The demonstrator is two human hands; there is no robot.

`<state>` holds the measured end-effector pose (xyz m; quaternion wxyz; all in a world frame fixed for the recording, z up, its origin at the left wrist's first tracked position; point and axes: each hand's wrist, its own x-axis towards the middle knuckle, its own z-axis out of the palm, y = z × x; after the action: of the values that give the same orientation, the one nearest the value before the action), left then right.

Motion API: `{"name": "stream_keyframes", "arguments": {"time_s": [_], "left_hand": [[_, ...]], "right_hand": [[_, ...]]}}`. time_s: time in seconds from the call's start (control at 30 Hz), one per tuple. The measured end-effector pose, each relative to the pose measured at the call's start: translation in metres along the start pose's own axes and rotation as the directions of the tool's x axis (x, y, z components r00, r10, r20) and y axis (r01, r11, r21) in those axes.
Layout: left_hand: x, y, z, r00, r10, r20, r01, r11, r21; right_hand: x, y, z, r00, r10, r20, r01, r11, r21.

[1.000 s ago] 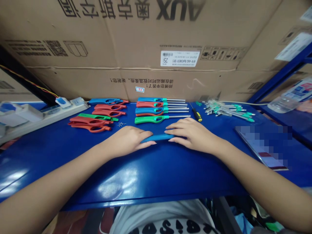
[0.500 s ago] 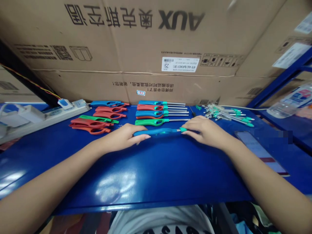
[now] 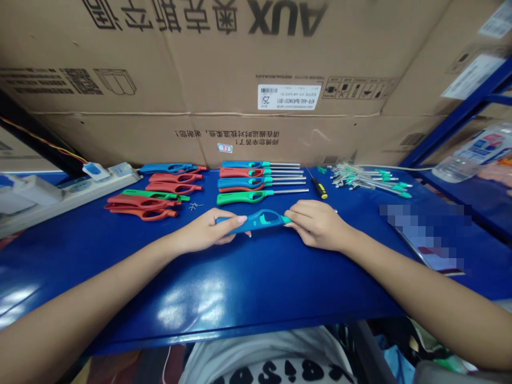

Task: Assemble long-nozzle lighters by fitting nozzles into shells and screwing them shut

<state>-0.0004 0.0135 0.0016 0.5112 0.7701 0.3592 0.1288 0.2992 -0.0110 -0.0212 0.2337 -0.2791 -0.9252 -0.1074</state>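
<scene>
My left hand is closed round the handle end of a blue long-necked lighter with a green trigger, held level just above the blue table. At its front end my right hand pinches the green collar. Most of the metal tube is hidden behind this hand; a small shiny end shows past the knuckles. Beyond my hands lie several lighters with metal tubes in a row. To their right is a pile of loose metal tubes with green collars.
Several lighter bodies without tubes lie at the left, with small screws nearby. A yellow-black screwdriver lies behind my right hand. A power strip, a large cardboard box, a partly blurred phone and a plastic bottle surround the work area.
The green collar now meets the blue lighter's front end, where bare metal showed between them before. The lighter has turned so its trigger shows. The view has shifted slightly.
</scene>
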Motion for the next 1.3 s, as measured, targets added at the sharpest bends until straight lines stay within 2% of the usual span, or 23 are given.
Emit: {"name": "stream_keyframes", "arguments": {"time_s": [0.13, 0.27, 0.37, 0.5, 0.63, 0.7, 0.77, 0.83, 0.9, 1.03, 1.17, 1.2, 1.23, 1.3], "left_hand": [[-0.004, 0.009, 0.003, 0.995, 0.096, -0.012, -0.088, 0.949, 0.304], [-0.009, 0.016, 0.005, 0.990, 0.140, 0.017, -0.121, 0.782, 0.612], [-0.008, 0.012, 0.008, 0.990, 0.141, 0.030, -0.118, 0.667, 0.735], [-0.002, -0.001, 0.009, 0.979, 0.203, 0.016, -0.131, 0.567, 0.813], [0.001, -0.007, 0.007, 0.968, 0.247, -0.031, -0.112, 0.541, 0.834], [0.001, -0.007, 0.007, 0.970, 0.239, -0.047, -0.097, 0.554, 0.827], [0.000, -0.006, 0.007, 0.973, 0.223, -0.060, -0.083, 0.581, 0.810], [-0.001, -0.004, 0.008, 0.974, 0.217, -0.070, -0.081, 0.615, 0.784], [-0.002, -0.003, 0.009, 0.972, 0.226, -0.071, -0.097, 0.656, 0.749], [-0.004, -0.001, 0.009, 0.967, 0.241, -0.078, -0.121, 0.708, 0.696], [-0.006, -0.001, 0.007, 0.966, 0.248, -0.075, -0.130, 0.713, 0.689], [-0.006, -0.001, 0.007, 0.966, 0.249, -0.073, -0.131, 0.713, 0.688], [-0.006, 0.000, 0.007, 0.967, 0.246, -0.072, -0.130, 0.713, 0.689], [-0.008, 0.000, 0.008, 0.970, 0.233, -0.073, -0.118, 0.709, 0.696]], "right_hand": [[0.001, 0.004, 0.001, 0.989, 0.010, 0.145, -0.016, 0.999, 0.042], [0.004, 0.009, 0.000, 0.969, 0.091, 0.229, -0.120, 0.986, 0.118], [0.005, 0.011, -0.002, 0.944, 0.138, 0.299, -0.196, 0.966, 0.171], [0.005, 0.011, -0.006, 0.925, 0.177, 0.336, -0.255, 0.945, 0.206], [0.004, 0.013, -0.015, 0.937, 0.159, 0.310, -0.254, 0.920, 0.297], [0.004, 0.017, -0.019, 0.959, 0.175, 0.223, -0.252, 0.886, 0.390], [0.003, 0.023, -0.022, 0.957, 0.276, 0.088, -0.288, 0.874, 0.392], [0.001, 0.032, -0.023, 0.905, 0.422, -0.051, -0.398, 0.884, 0.247], [-0.004, 0.043, -0.022, 0.834, 0.535, -0.134, -0.533, 0.844, 0.055], [-0.021, 0.066, -0.012, 0.715, 0.699, -0.038, -0.694, 0.701, -0.167], [-0.030, 0.081, -0.008, 0.599, 0.787, 0.147, -0.768, 0.617, -0.172], [-0.029, 0.081, -0.010, 0.578, 0.803, 0.144, -0.783, 0.595, -0.181], [-0.027, 0.080, -0.014, 0.569, 0.816, 0.102, -0.794, 0.578, -0.190], [-0.020, 0.073, -0.023, 0.587, 0.804, -0.093, -0.803, 0.565, -0.187]]}}
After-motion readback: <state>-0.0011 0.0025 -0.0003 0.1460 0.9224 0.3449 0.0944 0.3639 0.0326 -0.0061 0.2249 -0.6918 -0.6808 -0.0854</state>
